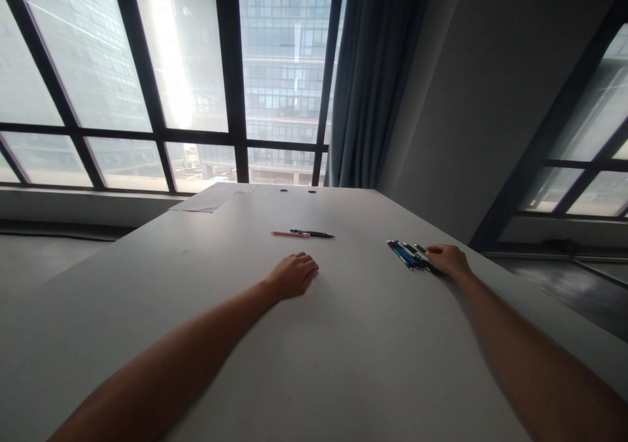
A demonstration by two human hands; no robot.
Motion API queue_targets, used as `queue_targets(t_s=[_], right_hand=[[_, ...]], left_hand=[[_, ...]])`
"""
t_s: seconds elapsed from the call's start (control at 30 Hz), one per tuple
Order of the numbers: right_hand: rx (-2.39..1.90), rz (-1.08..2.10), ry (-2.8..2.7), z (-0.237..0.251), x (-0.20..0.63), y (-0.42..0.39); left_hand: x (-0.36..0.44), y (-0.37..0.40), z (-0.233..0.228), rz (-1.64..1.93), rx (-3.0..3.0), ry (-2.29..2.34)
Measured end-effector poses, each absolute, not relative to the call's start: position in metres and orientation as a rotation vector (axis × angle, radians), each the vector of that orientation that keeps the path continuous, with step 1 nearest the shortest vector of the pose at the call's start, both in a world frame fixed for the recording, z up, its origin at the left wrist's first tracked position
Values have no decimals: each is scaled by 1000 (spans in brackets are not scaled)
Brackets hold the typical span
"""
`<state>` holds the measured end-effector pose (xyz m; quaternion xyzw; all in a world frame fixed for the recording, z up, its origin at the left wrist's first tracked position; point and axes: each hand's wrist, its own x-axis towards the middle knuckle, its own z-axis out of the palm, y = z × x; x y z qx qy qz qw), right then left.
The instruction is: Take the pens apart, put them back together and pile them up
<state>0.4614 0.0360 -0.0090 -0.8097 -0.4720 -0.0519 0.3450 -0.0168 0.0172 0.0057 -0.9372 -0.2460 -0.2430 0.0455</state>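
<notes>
My left hand [294, 274] rests palm down on the white table [314, 350], its fingers curled in and holding nothing. Beyond it, a pink pencil-like stick [289, 234] and a black pen [318, 235] lie close together, pointing across the table. On the right, several dark, blue and green pens and pencils [405, 255] lie side by side in a slanting row. At the row's right end, my right hand [449, 259] pinches a dark pen [432, 267]; the fingers partly hide it.
Sheets of paper [209, 197] lie at the table's far left. Two small round discs [283, 190] are near its far edge. Past the table are large windows [287, 69], a blue-grey curtain [373, 89] and a wall [441, 135] along the right.
</notes>
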Motion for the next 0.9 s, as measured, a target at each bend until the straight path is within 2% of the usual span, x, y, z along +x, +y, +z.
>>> queue_targets(t_s=[0.27, 0.43, 0.67, 0.9], right_hand=[[-2169, -85, -1265, -6, 452, 34], [-2124, -249, -1267, 9, 426, 33], [-1749, -276, -1896, 18, 292, 59], [-1675, -243, -2173, 19, 182, 91]], left_hand=[[-17, 16, 7, -709, -2846, -787], [-16, 16, 7, -711, -2848, -790], [-15, 17, 6, -697, -2791, -848], [-14, 16, 4, -693, -2667, -1063]])
